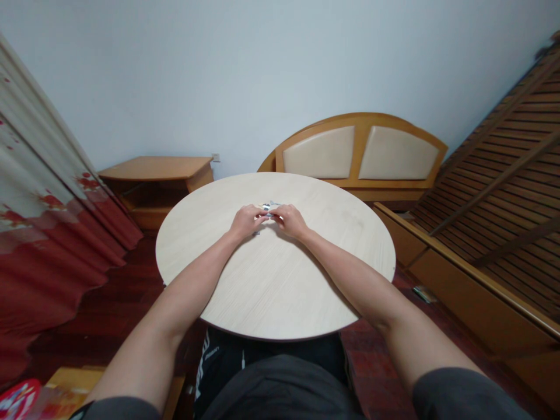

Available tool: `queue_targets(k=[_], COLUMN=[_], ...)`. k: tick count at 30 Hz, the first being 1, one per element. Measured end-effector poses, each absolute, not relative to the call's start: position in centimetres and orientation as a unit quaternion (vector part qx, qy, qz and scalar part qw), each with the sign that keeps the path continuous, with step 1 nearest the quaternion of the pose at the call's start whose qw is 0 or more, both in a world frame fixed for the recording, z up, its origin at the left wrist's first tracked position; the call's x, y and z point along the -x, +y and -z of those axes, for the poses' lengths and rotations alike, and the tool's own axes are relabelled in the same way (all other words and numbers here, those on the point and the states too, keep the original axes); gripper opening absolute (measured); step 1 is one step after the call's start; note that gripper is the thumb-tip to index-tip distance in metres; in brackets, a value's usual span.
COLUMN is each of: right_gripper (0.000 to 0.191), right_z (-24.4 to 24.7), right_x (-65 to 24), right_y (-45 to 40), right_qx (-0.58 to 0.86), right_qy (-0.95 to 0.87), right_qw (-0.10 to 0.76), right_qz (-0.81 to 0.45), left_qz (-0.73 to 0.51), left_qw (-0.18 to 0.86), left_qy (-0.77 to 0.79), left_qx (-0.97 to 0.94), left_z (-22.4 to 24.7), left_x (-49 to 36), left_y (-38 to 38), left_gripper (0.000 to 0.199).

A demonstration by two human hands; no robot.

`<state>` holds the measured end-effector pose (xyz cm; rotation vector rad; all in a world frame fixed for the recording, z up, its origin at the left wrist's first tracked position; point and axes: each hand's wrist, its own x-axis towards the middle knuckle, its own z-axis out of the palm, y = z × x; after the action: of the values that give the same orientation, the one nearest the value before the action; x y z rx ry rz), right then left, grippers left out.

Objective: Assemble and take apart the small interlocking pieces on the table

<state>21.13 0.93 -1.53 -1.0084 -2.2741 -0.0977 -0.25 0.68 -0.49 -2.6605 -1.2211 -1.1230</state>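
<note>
Above the middle of the round pale table, my left hand and my right hand meet fingertip to fingertip. Both are closed in a pinch on one small greyish piece, too small and too covered by fingers to name. Just beyond the fingers lies a small white and dark item, with a thin grey piece close to its right. A tiny dark piece rests on the tabletop beneath my left hand.
A wooden cabinet stands back left by the red and white curtain. Behind the table leans a padded headboard. Slatted bed boards and a low wooden bed frame are on the right. A box sits at lower left.
</note>
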Motion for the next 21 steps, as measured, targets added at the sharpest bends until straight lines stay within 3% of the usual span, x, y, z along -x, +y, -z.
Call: queue_targets(k=[6, 12, 21], right_gripper=[0.024, 0.039, 0.042], right_z=[1.3, 1.15, 1.19], right_x=[-20.88, -20.72, -20.85], right_y=[0.45, 0.21, 0.29], right_qx=[0.38, 0.403, 0.402], right_qy=[-0.864, -0.864, -0.863], right_qw=[0.329, 0.3, 0.303], right_qz=[0.022, 0.026, 0.035], left_qz=[0.36, 0.373, 0.384], left_qw=[-0.001, 0.013, 0.009], left_qy=[-0.384, -0.381, -0.368], left_qx=[0.851, 0.846, 0.847], left_z=[0.46, 0.39, 0.39], left_x=[0.19, 0.13, 0.22], left_y=[0.66, 0.58, 0.68], left_gripper=[0.018, 0.019, 0.016])
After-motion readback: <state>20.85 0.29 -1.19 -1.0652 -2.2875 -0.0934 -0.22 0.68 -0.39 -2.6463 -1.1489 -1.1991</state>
